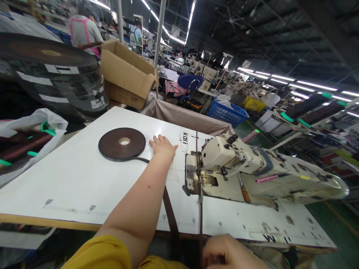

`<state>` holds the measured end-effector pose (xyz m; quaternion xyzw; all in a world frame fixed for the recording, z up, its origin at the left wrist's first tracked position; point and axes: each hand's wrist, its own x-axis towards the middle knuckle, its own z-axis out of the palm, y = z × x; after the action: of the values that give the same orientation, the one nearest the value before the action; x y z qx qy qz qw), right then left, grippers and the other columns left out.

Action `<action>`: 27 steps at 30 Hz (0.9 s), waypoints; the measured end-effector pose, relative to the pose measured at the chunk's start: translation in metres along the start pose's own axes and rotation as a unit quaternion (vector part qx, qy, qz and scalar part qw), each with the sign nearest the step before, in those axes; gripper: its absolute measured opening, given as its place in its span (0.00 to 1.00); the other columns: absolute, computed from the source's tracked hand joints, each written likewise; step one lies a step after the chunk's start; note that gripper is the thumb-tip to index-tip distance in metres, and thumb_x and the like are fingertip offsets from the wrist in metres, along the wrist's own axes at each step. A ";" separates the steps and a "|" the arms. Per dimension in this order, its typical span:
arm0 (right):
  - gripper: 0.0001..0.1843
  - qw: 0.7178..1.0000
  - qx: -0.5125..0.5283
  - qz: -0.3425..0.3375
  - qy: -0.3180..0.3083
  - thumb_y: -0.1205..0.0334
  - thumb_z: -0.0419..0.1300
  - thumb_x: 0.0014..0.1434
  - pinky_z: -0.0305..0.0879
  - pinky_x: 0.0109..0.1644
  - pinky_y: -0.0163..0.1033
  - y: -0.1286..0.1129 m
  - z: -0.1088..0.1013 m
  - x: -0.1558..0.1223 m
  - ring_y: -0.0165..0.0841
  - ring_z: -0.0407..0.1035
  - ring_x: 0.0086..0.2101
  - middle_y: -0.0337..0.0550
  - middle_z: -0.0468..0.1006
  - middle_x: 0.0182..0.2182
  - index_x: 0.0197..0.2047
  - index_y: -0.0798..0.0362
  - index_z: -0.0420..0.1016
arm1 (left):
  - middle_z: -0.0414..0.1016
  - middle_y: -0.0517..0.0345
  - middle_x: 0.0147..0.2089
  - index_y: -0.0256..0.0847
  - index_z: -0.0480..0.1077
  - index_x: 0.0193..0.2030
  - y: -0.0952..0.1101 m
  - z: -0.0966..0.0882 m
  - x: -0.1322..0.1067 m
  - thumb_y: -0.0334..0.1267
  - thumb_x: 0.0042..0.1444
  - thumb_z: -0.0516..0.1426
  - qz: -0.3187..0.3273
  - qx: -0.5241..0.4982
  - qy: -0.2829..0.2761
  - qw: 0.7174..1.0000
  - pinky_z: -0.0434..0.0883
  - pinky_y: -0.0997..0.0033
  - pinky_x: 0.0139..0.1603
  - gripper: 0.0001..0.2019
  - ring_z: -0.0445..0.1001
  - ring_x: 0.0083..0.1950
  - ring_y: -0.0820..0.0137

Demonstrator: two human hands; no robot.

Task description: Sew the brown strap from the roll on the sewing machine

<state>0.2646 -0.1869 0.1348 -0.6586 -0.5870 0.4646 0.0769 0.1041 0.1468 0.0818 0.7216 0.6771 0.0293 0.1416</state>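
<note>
My left hand (163,148) lies palm down on the white sewing table, fingers spread, beside some loose thread (150,136). Left of it sits a flat roll of dark brown tape (112,144), from which a band (169,211) runs under my forearm and over the table's front edge. A narrow brown strip (201,220) passes through the sewing machine (224,153) at its needle area and hangs down in front. Close beside that strip, my right hand (228,254) is curled at the bottom edge, slightly blurred; what its fingers hold is hidden.
Behind the table stand wrapped stacked rolls (61,82) and an open cardboard box (127,71). A screwdriver (244,190) lies by the machine. Thread cones (307,106) rise at right. A blue crate (227,112) is on the floor; other people work farther back.
</note>
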 end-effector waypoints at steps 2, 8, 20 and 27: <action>0.07 0.997 -0.005 0.007 0.077 0.55 0.62 0.64 0.63 0.40 0.39 -0.007 0.001 0.020 0.39 0.73 0.37 0.39 0.78 0.33 0.36 0.48 0.77 | 0.44 0.37 0.82 0.34 0.49 0.79 0.001 -0.003 -0.004 0.63 0.66 0.43 -0.005 0.002 0.002 1.000 0.49 0.32 0.74 0.44 0.46 0.79 0.33; 0.11 0.939 -0.180 0.052 0.287 0.55 0.56 0.68 0.57 0.40 0.45 -0.018 0.005 0.073 0.43 0.68 0.36 0.45 0.74 0.33 0.35 0.49 0.66 | 0.42 0.46 0.83 0.41 0.51 0.79 0.005 -0.008 -0.012 0.64 0.65 0.43 -0.002 0.011 -0.017 1.000 0.48 0.30 0.74 0.42 0.46 0.77 0.27; 0.04 0.999 -0.028 -0.015 -0.015 0.64 0.68 0.54 0.59 0.40 0.37 0.001 0.014 0.001 0.36 0.72 0.37 0.35 0.76 0.32 0.30 0.48 0.77 | 0.45 0.44 0.82 0.39 0.51 0.79 0.006 -0.011 -0.009 0.63 0.66 0.43 -0.014 0.026 -0.046 0.998 0.48 0.27 0.73 0.42 0.43 0.78 0.27; 0.13 0.981 -0.007 0.009 0.192 0.48 0.58 0.64 0.61 0.40 0.41 -0.009 -0.002 0.037 0.39 0.70 0.34 0.38 0.74 0.30 0.38 0.50 0.73 | 0.40 0.41 0.83 0.39 0.47 0.80 0.007 -0.022 -0.017 0.62 0.65 0.48 -0.018 0.046 -0.075 0.996 0.47 0.26 0.73 0.44 0.47 0.77 0.26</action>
<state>0.2550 -0.1522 0.1222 -0.7413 -0.5586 0.3257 0.1797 0.1046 0.1332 0.1068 0.7149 0.6784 -0.0586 0.1592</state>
